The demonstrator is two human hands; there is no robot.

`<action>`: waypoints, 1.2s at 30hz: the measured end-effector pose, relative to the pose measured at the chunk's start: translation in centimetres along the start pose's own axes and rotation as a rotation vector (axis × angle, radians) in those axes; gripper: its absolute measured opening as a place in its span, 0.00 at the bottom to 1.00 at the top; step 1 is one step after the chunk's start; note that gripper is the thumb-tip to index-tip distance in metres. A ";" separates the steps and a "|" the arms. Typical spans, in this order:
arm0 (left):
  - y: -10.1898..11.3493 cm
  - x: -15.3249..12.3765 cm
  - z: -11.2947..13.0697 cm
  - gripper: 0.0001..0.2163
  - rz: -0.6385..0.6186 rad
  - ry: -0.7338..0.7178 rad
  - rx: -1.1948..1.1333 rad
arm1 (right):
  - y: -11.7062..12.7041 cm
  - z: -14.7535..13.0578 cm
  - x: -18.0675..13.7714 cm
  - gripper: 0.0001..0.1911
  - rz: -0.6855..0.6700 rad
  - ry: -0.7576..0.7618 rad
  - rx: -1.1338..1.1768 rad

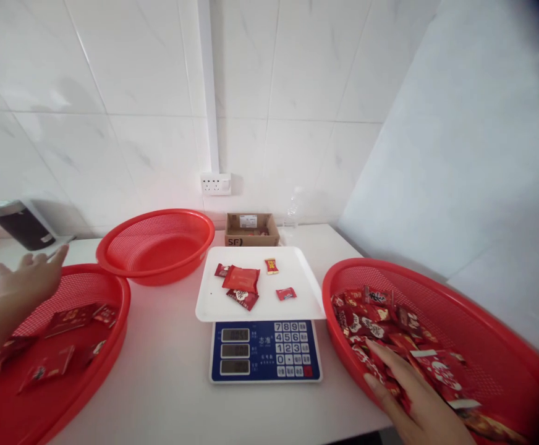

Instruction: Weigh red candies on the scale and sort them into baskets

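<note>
Head view: right hand point(411, 395) in packet-filled right basket point(496, 346).

You have three red baskets: one under your left fingers point(42, 259), a second point(158, 244) just beyond them, a third point(483, 321) around your right fingers point(390, 364). One scale point(264, 349) sits between your hands, with five packets point(241, 279) on its one tray point(297, 303). Beyond it stand one box point(251, 230), one bottle point(292, 213) and one socket point(216, 183). The packets under your right fingers are too heaped to count.
</note>
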State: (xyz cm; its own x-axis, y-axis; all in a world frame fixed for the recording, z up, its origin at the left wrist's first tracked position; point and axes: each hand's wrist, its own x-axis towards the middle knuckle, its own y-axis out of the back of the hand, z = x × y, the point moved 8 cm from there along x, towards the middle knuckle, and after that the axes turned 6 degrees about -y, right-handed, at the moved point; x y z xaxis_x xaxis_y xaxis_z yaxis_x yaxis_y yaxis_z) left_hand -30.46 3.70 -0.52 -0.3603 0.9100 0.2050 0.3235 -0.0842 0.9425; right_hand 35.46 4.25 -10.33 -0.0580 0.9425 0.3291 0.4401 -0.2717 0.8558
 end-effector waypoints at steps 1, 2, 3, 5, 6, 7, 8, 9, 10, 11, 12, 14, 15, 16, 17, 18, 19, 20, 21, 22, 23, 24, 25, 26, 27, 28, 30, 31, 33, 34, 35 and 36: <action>0.8 0.4 1.1 0.25 0.051 0.020 0.027 | 0.0 0.0 0.0 0.26 -0.006 -0.008 -0.002; 1.6 0.8 2.6 0.25 0.115 0.016 0.028 | 0.0 0.1 0.0 0.26 -0.011 -0.018 -0.003; 2.4 1.2 5.0 0.25 0.179 -0.043 -0.016 | 0.0 0.1 0.0 0.26 -0.015 -0.026 -0.002; 3.5 1.5 10.2 0.24 0.238 -0.156 -0.176 | -0.1 0.2 0.0 0.26 -0.020 -0.040 0.008; 3.9 1.3 13.4 0.24 0.242 -0.264 -0.265 | -0.1 0.2 0.0 0.26 -0.023 -0.046 0.016; 3.9 0.9 17.0 0.25 0.185 -0.407 -0.335 | -0.2 0.2 0.0 0.26 -0.028 -0.051 0.023; 3.8 0.3 20.4 0.27 0.100 -0.521 -0.388 | -0.3 0.3 -0.1 0.26 -0.033 -0.058 0.029; 3.4 -0.6 23.8 0.29 -0.017 -0.646 -0.424 | -0.4 0.4 -0.1 0.26 -0.037 -0.067 0.033; 3.3 -1.6 26.9 0.31 -0.097 -0.775 -0.459 | -0.5 0.4 -0.1 0.26 -0.040 -0.075 0.035; 3.3 -2.6 29.5 0.34 -0.152 -0.875 -0.481 | -0.5 0.4 -0.2 0.26 -0.044 -0.080 0.037; 3.3 -3.3 31.7 0.37 -0.208 -0.946 -0.485 | -0.6 0.5 -0.2 0.26 -0.049 -0.083 0.037; 3.3 -4.2 35.1 0.40 -0.256 -1.048 -0.466 | -0.6 0.4 -0.2 0.26 -0.058 -0.084 0.035; 3.4 -4.2 36.3 0.40 -0.242 -1.074 -0.453 | -0.6 0.4 -0.2 0.27 -0.064 -0.086 0.030; 3.7 -4.1 37.2 0.38 -0.205 -1.089 -0.445 | -0.7 0.5 -0.3 0.27 -0.071 -0.089 0.023; 4.0 -3.9 37.9 0.36 -0.156 -1.093 -0.442 | -0.7 0.5 -0.3 0.27 -0.078 -0.093 0.016; 4.2 -3.5 38.3 0.33 -0.107 -1.085 -0.447 | -0.7 0.5 -0.3 0.27 -0.085 -0.095 0.009; 4.4 -3.1 38.6 0.31 -0.067 -1.070 -0.459 | -0.7 0.6 -0.3 0.26 -0.092 -0.096 0.002; 4.5 -2.7 38.8 0.29 -0.042 -1.052 -0.483 | -0.7 0.5 -0.3 0.26 -0.099 -0.094 -0.003; 4.6 -2.3 38.9 0.27 -0.029 -1.034 -0.518 | -0.7 0.5 -0.3 0.26 -0.103 -0.090 -0.007; 4.6 -1.9 38.9 0.24 -0.022 -1.018 -0.565 | -0.6 0.4 -0.3 0.25 -0.103 -0.086 -0.012; 4.6 -1.5 38.8 0.22 -0.017 -0.997 -0.622 | -0.6 0.4 -0.3 0.25 -0.104 -0.080 -0.015; 4.5 -1.2 38.6 0.19 -0.011 -0.971 -0.681 | -0.5 0.3 -0.2 0.25 -0.104 -0.074 -0.017; 4.5 -0.8 38.4 0.18 -0.001 -0.940 -0.738 | -0.5 0.2 -0.2 0.25 -0.106 -0.068 -0.019; 4.4 -0.4 38.1 0.17 0.015 -0.903 -0.789 | -0.5 0.1 -0.2 0.25 -0.105 -0.063 -0.021; 4.4 -0.1 37.7 0.16 0.035 -0.868 -0.833 | -0.5 0.0 -0.2 0.25 -0.101 -0.061 -0.022; 4.4 0.2 37.3 0.16 0.060 -0.832 -0.877 | -0.4 0.0 -0.1 0.25 -0.095 -0.062 -0.023; 4.8 0.9 36.2 0.15 0.118 -0.769 -0.974 | -0.3 -0.1 -0.2 0.25 -0.080 -0.070 -0.027; 5.1 1.3 35.4 0.15 0.150 -0.733 -1.029 | -0.3 -0.1 -0.2 0.25 -0.075 -0.072 -0.026; 5.9 2.4 33.4 0.14 0.224 -0.643 -1.112 | -0.1 -0.2 -0.3 0.24 -0.070 -0.067 -0.019; 6.4 3.0 32.1 0.14 0.267 -0.590 -1.126 | -0.1 -0.3 -0.3 0.24 -0.072 -0.060 -0.015; 6.8 3.6 30.7 0.15 0.309 -0.537 -1.113 | -0.1 -0.3 -0.3 0.24 -0.069 -0.056 -0.014; 7.2 4.2 29.1 0.15 0.347 -0.483 -1.081 | 0.0 -0.2 -0.3 0.24 -0.066 -0.053 -0.015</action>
State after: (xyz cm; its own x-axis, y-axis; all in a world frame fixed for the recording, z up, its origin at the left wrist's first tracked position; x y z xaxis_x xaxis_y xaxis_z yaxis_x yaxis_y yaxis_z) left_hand -4.13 18.70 -0.56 0.0350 0.8100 0.5854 -0.6346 -0.4345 0.6391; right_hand 35.26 3.94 -10.36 -0.0391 0.9673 0.2504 0.4231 -0.2110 0.8812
